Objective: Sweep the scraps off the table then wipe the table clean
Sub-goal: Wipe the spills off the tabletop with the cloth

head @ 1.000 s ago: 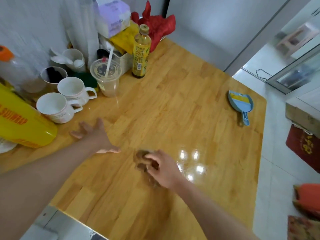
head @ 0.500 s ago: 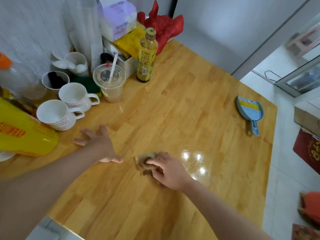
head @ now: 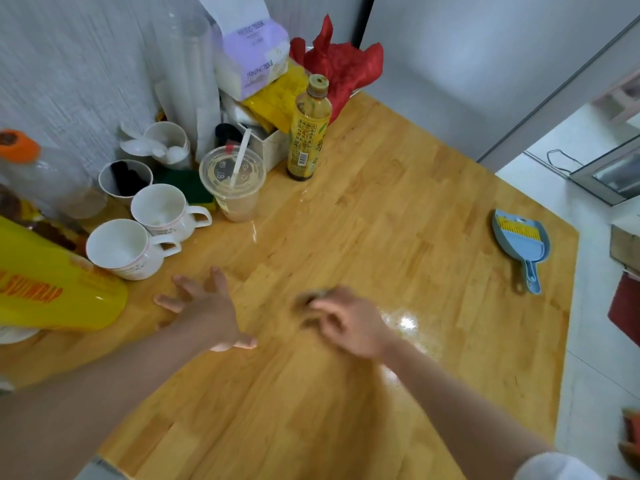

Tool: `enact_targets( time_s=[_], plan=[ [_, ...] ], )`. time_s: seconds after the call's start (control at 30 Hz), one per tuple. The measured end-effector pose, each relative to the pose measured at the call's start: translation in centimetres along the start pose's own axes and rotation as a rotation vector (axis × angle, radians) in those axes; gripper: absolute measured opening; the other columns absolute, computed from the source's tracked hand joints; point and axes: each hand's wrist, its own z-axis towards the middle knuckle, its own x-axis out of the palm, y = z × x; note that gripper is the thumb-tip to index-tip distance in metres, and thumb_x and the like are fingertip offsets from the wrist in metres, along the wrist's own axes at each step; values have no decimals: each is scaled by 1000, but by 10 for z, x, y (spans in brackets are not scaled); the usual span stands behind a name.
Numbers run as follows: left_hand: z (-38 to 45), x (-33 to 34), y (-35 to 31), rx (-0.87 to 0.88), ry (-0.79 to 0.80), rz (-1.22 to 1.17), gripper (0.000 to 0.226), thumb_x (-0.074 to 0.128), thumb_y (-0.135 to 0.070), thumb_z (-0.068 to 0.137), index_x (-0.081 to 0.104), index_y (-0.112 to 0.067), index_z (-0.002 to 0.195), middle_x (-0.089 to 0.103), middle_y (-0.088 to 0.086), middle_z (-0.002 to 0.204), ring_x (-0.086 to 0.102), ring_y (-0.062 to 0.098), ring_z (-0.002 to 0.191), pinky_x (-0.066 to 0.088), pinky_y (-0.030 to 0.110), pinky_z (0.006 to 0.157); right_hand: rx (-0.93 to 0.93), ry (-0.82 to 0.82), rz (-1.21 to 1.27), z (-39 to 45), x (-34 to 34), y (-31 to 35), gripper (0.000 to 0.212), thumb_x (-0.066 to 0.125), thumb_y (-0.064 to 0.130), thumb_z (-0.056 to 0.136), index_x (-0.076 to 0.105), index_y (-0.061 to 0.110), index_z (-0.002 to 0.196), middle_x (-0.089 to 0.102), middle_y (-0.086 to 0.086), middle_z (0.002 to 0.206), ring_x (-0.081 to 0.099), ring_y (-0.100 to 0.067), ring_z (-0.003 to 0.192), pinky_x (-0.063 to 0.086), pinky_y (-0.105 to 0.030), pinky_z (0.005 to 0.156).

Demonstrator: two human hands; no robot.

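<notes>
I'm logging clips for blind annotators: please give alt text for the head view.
A person's right hand presses a brownish cloth onto a wooden table, while the left hand rests spread flat beside it. Two white mugs, a lidded plastic cup and a blue dustpan sit farther off.

Bright daylight, glare on the table (head: 408, 322), blurred hands, bowed edges.

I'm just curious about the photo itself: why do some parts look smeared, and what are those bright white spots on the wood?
In the head view, the right hand and the brownish cloth under it are motion-blurred; the left hand, the dustpan and the mugs look sharper. The white spots are lamp glare on the glossy table. The wide lens bends the wall lines.
</notes>
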Motion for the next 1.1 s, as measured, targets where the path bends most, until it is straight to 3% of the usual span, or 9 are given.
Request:
enact_targets(
  time_s=[0.13,0.17,0.37,0.43,0.5,0.6,0.8,1.0,1.1],
  plan=[
    [3,0,2,2,11,-27,152,73,-75,65,-40,-13,146,-31,42,148,-10,65,140,18,70,114,1162,-604,147,23,-58,-65,30,50,22,94,60,22,123,67,-9,100,65,-37,102,51,-40,84],
    [4,0,2,6,12,-32,153,74,-75,65,-40,-13,146,-31,42,148,-10,65,140,18,70,114,1243,-638,116,33,-54,-59,32,49,24,95,57,22,126,65,-10,106,63,-38,104,50,-40,85],
    [6,5,4,15,-10,-60,153,74,-75,64,-41,-15,145,-34,41,146,-10,67,138,22,70,113,-18,172,49,44,9,28,35,61,30,84,64,33,119,65,2,117,65,-17,98,49,-27,81],
    [5,6,6,30,-23,-86,153,77,-73,64,-40,-18,146,-34,38,147,-10,67,139,25,70,111,138,71,49,53,-23,-11,33,65,23,85,67,30,117,70,2,114,68,-14,95,48,-24,79],
    [6,9,7,48,-38,-125,152,79,-70,63,-39,-22,147,-37,34,148,-12,65,139,28,71,110,639,-295,147,66,-60,-47,29,58,19,93,64,30,119,76,0,99,73,-13,81,50,-22,69],
    [4,11,8,59,-59,-146,152,81,-68,63,-37,-24,147,-37,31,149,-13,63,140,28,70,109,1157,-595,133,89,-52,-47,34,48,27,98,55,24,131,63,-9,117,65,-31,105,51,-36,82],
    [3,12,7,61,-85,-157,148,78,-69,66,-37,-24,148,-36,30,152,-12,62,141,28,68,111,-64,239,45,75,15,33,35,56,39,88,59,42,123,63,11,114,67,-7,78,51,-19,71],
    [5,13,7,45,-86,-141,149,77,-70,67,-41,-24,145,-38,31,150,-14,62,141,28,68,112,927,-504,110,131,-31,-33,37,50,28,98,55,27,135,65,-8,114,68,-28,94,51,-32,76],
    [3,12,8,42,-77,-110,147,75,-71,67,-40,-23,145,-35,32,151,-12,62,141,30,66,111,498,-285,-19,145,15,22,38,52,32,95,57,29,133,57,-6,120,58,-33,104,49,-36,77]
  ],
)
